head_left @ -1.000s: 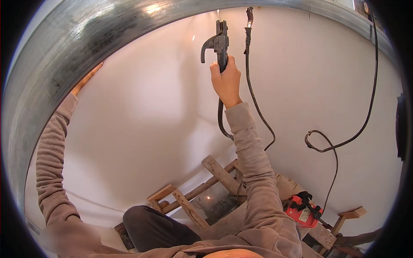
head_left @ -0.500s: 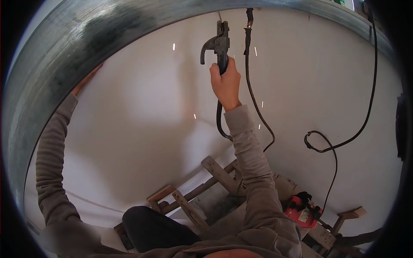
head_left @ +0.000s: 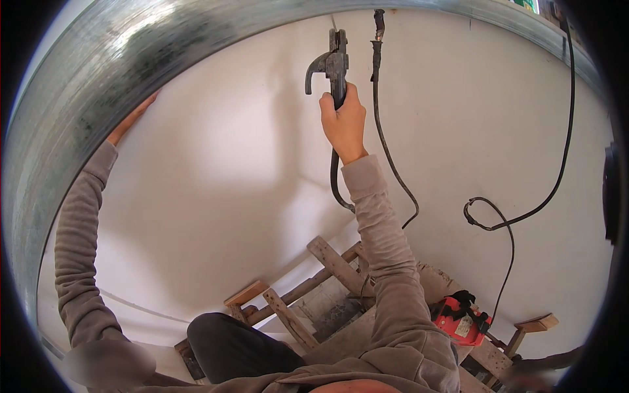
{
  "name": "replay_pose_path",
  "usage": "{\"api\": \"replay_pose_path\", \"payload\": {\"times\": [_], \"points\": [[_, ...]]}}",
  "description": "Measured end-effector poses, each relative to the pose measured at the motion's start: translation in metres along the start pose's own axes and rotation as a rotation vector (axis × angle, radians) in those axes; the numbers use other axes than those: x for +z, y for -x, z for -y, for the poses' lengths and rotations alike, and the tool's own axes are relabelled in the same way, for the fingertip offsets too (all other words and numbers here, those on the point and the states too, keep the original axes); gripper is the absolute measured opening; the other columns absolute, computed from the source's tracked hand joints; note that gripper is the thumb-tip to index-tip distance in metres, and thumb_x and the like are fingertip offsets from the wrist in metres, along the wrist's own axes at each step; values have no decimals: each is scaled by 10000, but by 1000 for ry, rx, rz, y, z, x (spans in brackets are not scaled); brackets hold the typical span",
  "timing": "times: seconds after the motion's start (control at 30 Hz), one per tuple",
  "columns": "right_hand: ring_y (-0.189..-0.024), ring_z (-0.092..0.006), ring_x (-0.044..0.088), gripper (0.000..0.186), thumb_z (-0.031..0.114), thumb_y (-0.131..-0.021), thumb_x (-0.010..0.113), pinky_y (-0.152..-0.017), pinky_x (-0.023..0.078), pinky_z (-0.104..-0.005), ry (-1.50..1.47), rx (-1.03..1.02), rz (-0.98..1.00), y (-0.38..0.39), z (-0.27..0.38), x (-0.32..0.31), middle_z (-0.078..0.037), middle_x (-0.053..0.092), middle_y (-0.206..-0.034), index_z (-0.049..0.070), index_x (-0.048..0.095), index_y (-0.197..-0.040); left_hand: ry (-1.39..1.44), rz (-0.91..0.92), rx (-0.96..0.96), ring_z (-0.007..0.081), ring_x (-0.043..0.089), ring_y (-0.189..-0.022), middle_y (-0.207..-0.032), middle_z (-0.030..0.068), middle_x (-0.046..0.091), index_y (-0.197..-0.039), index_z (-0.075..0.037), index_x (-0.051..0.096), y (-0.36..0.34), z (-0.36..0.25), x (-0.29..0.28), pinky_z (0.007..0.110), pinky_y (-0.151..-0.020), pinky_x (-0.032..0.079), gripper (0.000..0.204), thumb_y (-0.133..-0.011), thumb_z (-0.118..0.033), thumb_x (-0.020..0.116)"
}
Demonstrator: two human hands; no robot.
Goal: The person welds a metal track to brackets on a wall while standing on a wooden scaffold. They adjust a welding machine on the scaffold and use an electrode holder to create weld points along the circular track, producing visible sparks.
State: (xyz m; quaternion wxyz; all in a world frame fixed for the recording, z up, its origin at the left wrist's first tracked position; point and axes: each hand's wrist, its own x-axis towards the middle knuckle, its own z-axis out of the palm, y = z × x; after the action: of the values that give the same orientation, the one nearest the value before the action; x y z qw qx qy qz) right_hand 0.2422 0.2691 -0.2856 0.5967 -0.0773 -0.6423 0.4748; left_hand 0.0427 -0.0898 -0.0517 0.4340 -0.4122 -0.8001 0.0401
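Note:
My right hand [head_left: 344, 126] is closed around the handle of a black welding electrode holder [head_left: 337, 64], raised upright before the white wall. A thin electrode [head_left: 333, 21] sticks up from its jaws toward the grey metal beam [head_left: 151, 56] overhead. From the handle's lower end a black cable [head_left: 335, 181] hangs down behind my right forearm. My left hand [head_left: 133, 120] is raised at the left against the beam, which hides its fingers.
Beside my right arm a second black cable [head_left: 386, 147] drops from the beam. Another cable [head_left: 569, 124] loops down at the right toward a red machine [head_left: 460, 321]. Wooden trestles [head_left: 337, 265] stand below, near my bent knee [head_left: 236, 350].
Several bright sparks that were falling around my right hand are gone. My right hand and the electrode holder have shifted up very slightly; my left hand stays at the beam.

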Motion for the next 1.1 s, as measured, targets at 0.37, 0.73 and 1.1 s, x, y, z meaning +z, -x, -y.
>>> {"api": "replay_pose_path", "payload": {"times": [0.37,0.73,1.1], "points": [[-544,-160,596,288,165,-924,612,-536,488,-349,-30,-12,-62,-1,-7,2,-79,611,-646,-64,587,-1097,14,-10,-65,382,577,-1291,-1401,226,607,-1461,-27,519,3,-11,0,444,-1086,438,777,-926,-564,688],[-588,-236,665,365,186,-932,666,-576,517,-373,-55,34,-47,46,8,0,-145,666,-703,-71,556,-1167,33,31,46,390,591,-1245,-1345,247,633,-1397,23,568,-11,-4,7,415,-1098,420,762,-955,-594,636],[-662,-129,541,326,208,-975,675,-627,475,-314,-298,311,-58,138,21,7,-67,629,-753,-44,579,-1157,65,-47,8,375,608,-1229,-1333,247,642,-1370,38,592,6,-15,11,404,-1075,442,811,-941,-650,617]]}}
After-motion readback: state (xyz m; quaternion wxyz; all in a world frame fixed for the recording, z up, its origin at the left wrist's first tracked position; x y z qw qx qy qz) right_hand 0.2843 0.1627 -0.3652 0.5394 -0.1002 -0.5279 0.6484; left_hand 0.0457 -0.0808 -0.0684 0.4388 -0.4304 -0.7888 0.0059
